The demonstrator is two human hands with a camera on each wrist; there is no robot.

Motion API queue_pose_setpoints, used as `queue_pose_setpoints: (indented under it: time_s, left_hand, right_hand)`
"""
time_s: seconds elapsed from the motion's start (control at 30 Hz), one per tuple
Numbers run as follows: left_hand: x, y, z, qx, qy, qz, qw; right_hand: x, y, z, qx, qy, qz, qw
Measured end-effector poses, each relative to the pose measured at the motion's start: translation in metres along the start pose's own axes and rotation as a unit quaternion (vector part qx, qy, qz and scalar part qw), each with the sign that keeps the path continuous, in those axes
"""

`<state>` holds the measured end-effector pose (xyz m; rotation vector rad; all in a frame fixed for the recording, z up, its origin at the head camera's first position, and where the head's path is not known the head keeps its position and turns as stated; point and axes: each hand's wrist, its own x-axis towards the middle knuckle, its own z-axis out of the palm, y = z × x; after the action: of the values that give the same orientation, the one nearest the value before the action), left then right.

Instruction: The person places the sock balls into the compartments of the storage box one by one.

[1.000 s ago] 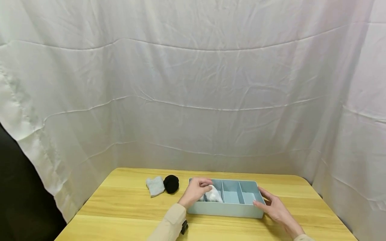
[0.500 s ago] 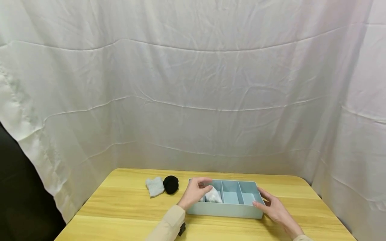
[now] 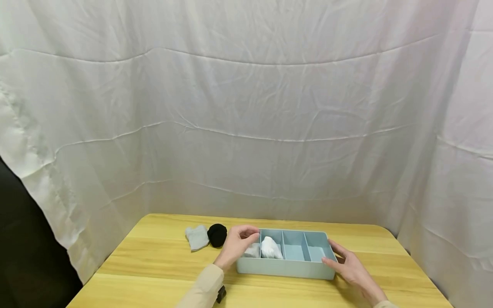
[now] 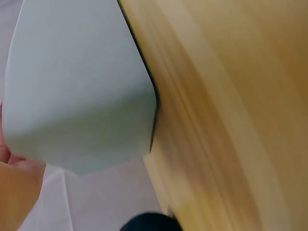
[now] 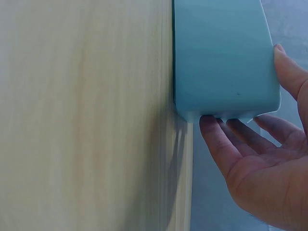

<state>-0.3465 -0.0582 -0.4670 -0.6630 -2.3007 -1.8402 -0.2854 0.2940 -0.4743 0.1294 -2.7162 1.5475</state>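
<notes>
Our right hand grips one end of the box, which holds a white bundle; our left hand curves its fingers loosely, apparently empty. Snagging the box there could skid it across the desk.

Light blue box on a yellow wood-grained tabletop, white bundle inside; toward the tabletop's far left corner, grey cloth and black ball.

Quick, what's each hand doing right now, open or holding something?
Left hand: open, nothing visibly held.
Right hand: holding the box at its right end.
</notes>
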Motion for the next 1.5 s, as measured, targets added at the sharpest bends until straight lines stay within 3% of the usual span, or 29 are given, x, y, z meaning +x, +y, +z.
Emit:
queue_pose_setpoints:
  time_s: [0.2,0.33,0.57,0.77,1.1,1.27,1.5]
  left_hand:
    - [-0.005,-0.002,-0.021,0.034,-0.009,-0.001,0.9994]
    - [-0.007,-0.004,-0.038,0.046,0.020,-0.001,0.9987]
    - [-0.008,-0.009,-0.064,0.008,0.079,-0.031,0.9964]
    - [-0.009,-0.013,-0.083,0.010,0.101,-0.026,0.9945]
    - [-0.017,-0.026,-0.111,0.021,0.117,-0.064,0.9909]
    - [-0.021,-0.030,-0.125,0.030,0.134,-0.080,0.9874]
    - [-0.021,-0.037,-0.143,0.060,0.177,-0.108,0.9764]
  right_hand:
    - [-0.001,0.000,0.001,-0.001,0.003,0.007,1.000]
    - [0.000,-0.001,0.001,0.005,0.003,0.002,1.000]
    - [-0.001,0.001,-0.001,0.013,0.004,0.006,1.000]
    - [0.001,0.003,0.001,0.014,0.008,-0.001,1.000]
    - [0.001,0.004,0.004,0.014,0.011,0.007,1.000]
    - [0.000,0.003,0.005,0.023,0.009,0.007,1.000]
    - [-0.001,0.003,0.003,0.032,0.004,0.006,0.999]
